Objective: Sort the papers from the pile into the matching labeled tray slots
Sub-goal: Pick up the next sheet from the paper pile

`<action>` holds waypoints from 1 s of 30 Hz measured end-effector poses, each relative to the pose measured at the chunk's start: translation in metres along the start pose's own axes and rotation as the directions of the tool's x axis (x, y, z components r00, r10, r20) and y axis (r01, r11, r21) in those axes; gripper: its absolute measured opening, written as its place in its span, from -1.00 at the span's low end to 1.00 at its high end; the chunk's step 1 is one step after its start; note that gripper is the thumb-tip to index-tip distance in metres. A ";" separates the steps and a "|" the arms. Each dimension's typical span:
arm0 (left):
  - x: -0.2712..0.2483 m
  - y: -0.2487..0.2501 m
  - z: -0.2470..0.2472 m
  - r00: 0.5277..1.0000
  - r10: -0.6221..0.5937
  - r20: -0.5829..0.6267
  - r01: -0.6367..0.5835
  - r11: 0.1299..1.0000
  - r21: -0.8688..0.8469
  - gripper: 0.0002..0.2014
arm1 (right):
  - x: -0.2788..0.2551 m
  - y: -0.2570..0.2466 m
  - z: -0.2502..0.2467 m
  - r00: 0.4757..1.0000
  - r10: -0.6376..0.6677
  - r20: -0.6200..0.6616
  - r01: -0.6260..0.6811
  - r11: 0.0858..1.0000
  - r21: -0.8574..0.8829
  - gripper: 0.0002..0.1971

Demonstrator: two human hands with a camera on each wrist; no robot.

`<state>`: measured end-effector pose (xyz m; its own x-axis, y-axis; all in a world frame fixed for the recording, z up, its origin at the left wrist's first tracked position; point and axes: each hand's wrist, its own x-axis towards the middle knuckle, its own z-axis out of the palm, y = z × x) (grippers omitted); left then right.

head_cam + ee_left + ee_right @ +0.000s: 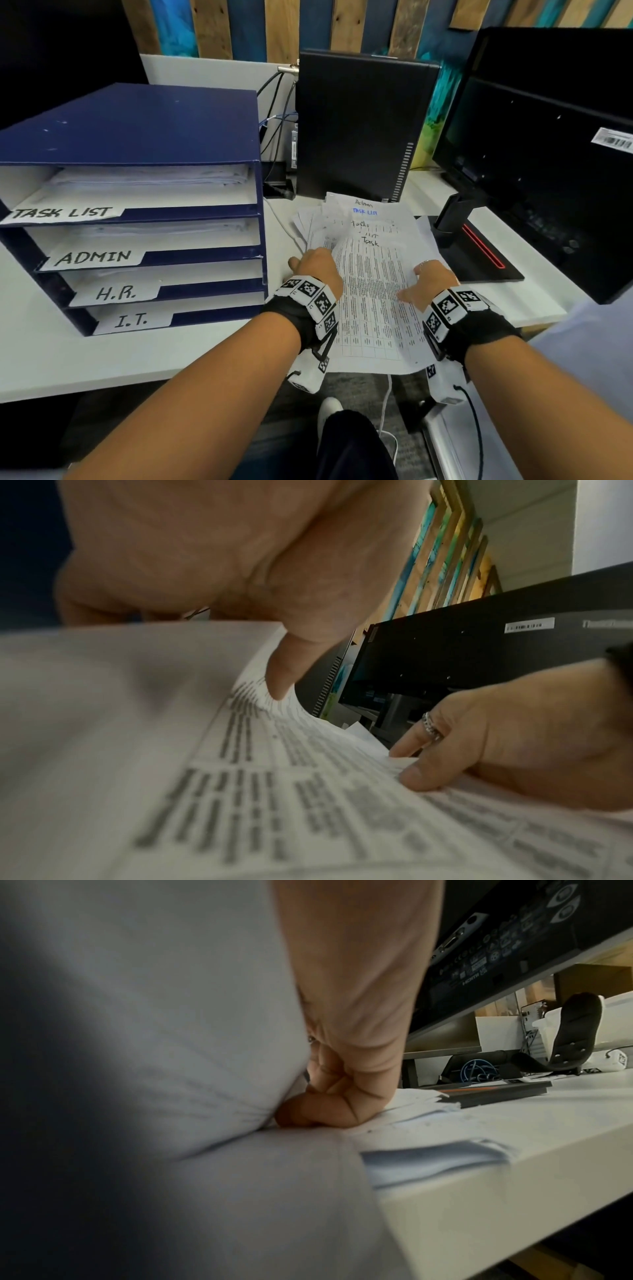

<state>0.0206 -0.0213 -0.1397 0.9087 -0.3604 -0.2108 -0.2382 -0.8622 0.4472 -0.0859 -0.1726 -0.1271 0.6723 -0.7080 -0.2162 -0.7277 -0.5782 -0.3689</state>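
Observation:
A blue paper tray (137, 126) stands at the left of the desk, its slots labeled TASK LIST (65, 212), ADMIN (92, 257), H.R. (116, 293) and I.T. (132, 321). The top two slots hold paper. The pile (370, 219) lies fanned out at the centre, handwritten headings showing. Its top printed sheet (370, 291) (240, 804) (171, 1042) is bowed upward. My left hand (317, 265) (205, 547) pinches the sheet's left edge, thumb on the print. My right hand (430, 279) (514, 737) (342, 1069) pinches its right edge, fingers curled underneath.
A black computer tower (359, 126) stands behind the pile, with cables (277, 113) beside it. A black monitor (548, 154) and its stand base (479, 260) sit at the right. The sheet overhangs the white desk's (137, 356) front edge.

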 end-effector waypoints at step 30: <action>-0.007 0.019 0.003 1.000 -0.031 0.000 0.031 0.999 0.021 -0.63 | 0.006 0.009 0.001 0.997 -0.064 0.034 0.064 0.998 -0.001 -0.32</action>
<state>0.0084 -0.0365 -0.1327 0.9156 -0.3334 -0.2248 -0.2171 -0.8804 0.4216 -0.0887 -0.1820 -0.1326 0.7214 -0.6557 -0.2228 -0.6836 -0.6228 -0.3806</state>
